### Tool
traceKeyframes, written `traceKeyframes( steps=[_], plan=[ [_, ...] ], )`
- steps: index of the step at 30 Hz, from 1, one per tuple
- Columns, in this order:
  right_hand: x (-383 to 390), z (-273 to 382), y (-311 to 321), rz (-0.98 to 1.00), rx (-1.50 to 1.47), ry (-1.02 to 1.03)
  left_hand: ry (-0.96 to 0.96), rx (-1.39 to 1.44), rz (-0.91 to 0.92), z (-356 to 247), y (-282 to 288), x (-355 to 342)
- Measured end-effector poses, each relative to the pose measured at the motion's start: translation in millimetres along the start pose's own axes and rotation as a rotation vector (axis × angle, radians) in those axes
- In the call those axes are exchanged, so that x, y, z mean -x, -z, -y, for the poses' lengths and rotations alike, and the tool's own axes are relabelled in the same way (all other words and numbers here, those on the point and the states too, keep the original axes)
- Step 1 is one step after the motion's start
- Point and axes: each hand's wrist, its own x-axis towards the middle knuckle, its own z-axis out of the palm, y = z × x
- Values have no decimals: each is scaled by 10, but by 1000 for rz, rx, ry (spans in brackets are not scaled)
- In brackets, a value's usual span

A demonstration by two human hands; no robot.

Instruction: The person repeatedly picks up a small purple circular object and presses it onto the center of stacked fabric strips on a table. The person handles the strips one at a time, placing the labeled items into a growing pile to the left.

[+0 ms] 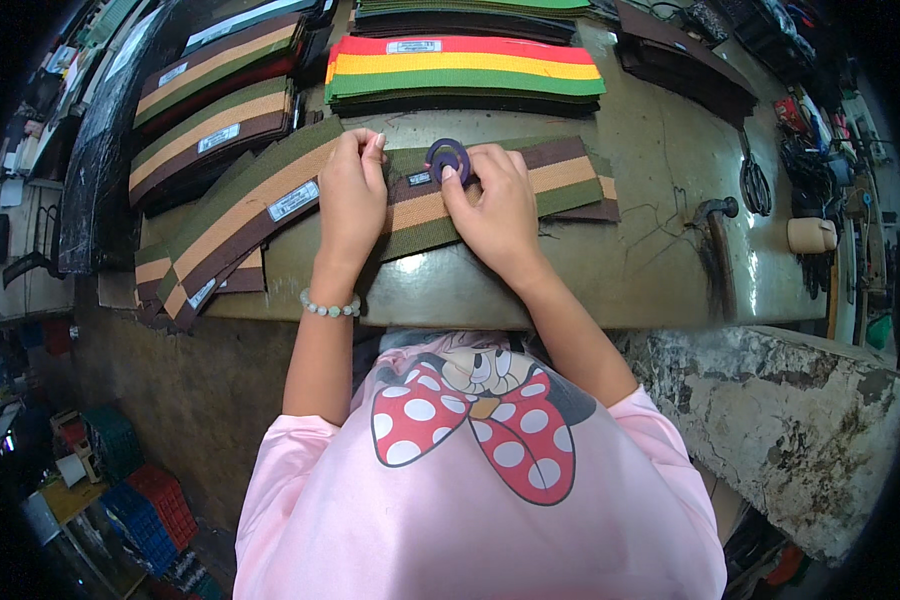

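Note:
My right hand (498, 205) is closed on a dark purple ring-shaped roll (460, 153), its thumb pressed on the roll's inner part. Beneath it lies a green, tan and brown striped webbing strip (420, 214) with a small dark label (419, 179). My left hand (356, 200) is held in a pinch just left of the roll, fingertips together. Whatever may be between them is too small to tell. Under and beside the left wrist, more striped strips (253, 225) fan out in an overlapping pile, one with a white label (293, 201).
A stack of red, yellow and green strips (465, 72) sits farther back. Striped stacks (210, 140) line the left, and a dark brown stack (682, 62) is at the far right. A hammer (716, 215) and a tan spool (812, 235) lie on the table's right side.

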Motion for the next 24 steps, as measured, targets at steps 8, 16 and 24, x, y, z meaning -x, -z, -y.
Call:
traceKeyframes(
  steps=[8,16,24],
  plan=[
    [-11,5,1,-3,-75,-44,-117,-85,297,-154,182,58],
    [-21,3,32,-16,-127,-87,-173,-215,289,-98,98,-4],
    [7,-15,-3,-8,-10,-6,-179,-212,191,-26,67,45]
  ],
)
